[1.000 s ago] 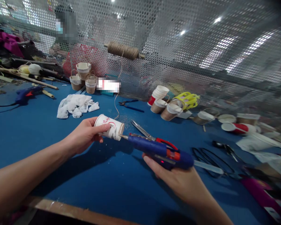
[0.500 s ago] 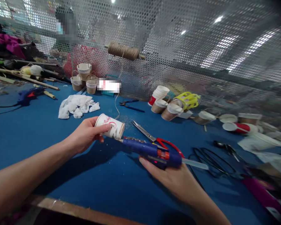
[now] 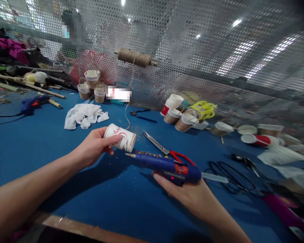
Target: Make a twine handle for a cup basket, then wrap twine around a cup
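Glue gun (image 3: 167, 165), blue, one: clasped in the right hand (image 3: 190, 192), red light lit; its nozzle, earlier at the cup's far end, had drawn just clear. Paper cup (image 3: 120, 137), white, one: held tilted between the left hand's (image 3: 98, 145) thumb and fingers, pink-printed, brown band at the end beyond the thumb. Past both grips: red-handled scissors (image 3: 164, 150), near the gun; white crumpled sheets (image 3: 82, 114); pliers (image 3: 144, 117); twine spool (image 3: 134, 57), farthest.

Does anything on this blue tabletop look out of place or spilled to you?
A red-and-white paper cup lies on its side at the right, as if tipped over. Pale crumbs are scattered beside the red-handled metal scissors, like spilled scraps.
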`<state>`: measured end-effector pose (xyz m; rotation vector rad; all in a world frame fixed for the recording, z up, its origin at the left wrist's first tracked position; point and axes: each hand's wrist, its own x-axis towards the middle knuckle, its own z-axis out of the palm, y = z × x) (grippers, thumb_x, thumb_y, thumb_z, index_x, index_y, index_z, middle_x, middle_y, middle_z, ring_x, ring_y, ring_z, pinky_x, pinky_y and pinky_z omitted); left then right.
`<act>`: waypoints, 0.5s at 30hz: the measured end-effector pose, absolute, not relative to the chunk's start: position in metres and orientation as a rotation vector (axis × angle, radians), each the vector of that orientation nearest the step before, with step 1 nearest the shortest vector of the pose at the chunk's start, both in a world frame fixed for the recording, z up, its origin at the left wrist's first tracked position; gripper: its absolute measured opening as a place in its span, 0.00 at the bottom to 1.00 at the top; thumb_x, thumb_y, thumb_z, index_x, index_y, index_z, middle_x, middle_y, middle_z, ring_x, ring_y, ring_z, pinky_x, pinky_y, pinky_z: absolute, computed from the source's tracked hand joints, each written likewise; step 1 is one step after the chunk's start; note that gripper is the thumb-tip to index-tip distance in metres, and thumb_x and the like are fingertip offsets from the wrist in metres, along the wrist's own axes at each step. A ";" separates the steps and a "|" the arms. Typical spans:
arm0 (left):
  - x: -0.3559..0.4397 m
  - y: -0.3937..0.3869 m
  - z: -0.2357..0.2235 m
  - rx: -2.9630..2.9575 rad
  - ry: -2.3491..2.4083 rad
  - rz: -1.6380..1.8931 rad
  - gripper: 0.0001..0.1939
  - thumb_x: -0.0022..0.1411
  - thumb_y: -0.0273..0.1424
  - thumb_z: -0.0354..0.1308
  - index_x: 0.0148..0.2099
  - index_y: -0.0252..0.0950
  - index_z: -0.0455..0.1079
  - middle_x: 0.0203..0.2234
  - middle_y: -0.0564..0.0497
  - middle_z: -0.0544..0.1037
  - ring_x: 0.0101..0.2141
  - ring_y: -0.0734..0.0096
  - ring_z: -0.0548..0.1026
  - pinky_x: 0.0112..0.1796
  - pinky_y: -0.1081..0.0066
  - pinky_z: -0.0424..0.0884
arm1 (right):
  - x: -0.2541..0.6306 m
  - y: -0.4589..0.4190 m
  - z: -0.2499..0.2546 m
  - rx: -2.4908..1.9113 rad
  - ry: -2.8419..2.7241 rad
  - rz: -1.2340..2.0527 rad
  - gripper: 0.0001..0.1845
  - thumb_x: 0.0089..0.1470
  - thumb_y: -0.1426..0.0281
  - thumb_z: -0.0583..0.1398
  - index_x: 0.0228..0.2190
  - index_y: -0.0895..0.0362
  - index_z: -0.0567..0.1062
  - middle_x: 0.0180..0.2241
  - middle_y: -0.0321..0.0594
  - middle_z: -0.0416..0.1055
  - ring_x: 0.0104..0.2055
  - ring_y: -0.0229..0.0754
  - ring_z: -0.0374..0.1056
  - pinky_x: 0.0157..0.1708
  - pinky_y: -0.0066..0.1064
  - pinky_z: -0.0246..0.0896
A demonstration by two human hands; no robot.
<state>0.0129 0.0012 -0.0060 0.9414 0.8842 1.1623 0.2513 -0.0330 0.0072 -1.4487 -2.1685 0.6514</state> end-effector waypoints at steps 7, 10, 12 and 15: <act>0.013 0.002 -0.007 0.908 0.860 1.172 0.07 0.49 0.28 0.62 0.33 0.31 0.71 0.26 0.52 0.73 0.23 0.80 0.67 0.18 0.81 0.62 | 0.252 -0.031 0.010 -1.476 -2.165 0.701 0.15 0.48 0.58 0.55 0.28 0.56 0.73 0.14 0.33 0.64 0.15 0.36 0.61 0.17 0.28 0.61; 0.013 0.003 -0.006 0.853 0.851 1.151 0.08 0.49 0.28 0.62 0.33 0.31 0.72 0.26 0.52 0.73 0.23 0.80 0.67 0.18 0.80 0.63 | 0.251 -0.032 0.011 -1.446 -2.119 0.744 0.13 0.48 0.59 0.56 0.25 0.56 0.72 0.14 0.32 0.63 0.16 0.35 0.61 0.17 0.26 0.61; 0.013 0.003 -0.005 0.817 0.854 1.124 0.08 0.49 0.27 0.62 0.34 0.30 0.72 0.25 0.51 0.73 0.22 0.80 0.68 0.18 0.80 0.63 | 0.250 -0.032 0.011 -1.431 -2.067 0.775 0.13 0.49 0.60 0.56 0.24 0.56 0.71 0.15 0.33 0.64 0.16 0.34 0.61 0.17 0.25 0.61; 0.014 0.003 -0.005 0.797 0.859 1.088 0.08 0.49 0.27 0.62 0.34 0.29 0.72 0.25 0.50 0.74 0.22 0.79 0.69 0.18 0.80 0.62 | 0.248 -0.033 0.012 -1.418 -2.018 0.743 0.12 0.49 0.60 0.56 0.24 0.56 0.71 0.16 0.33 0.66 0.15 0.34 0.61 0.16 0.26 0.61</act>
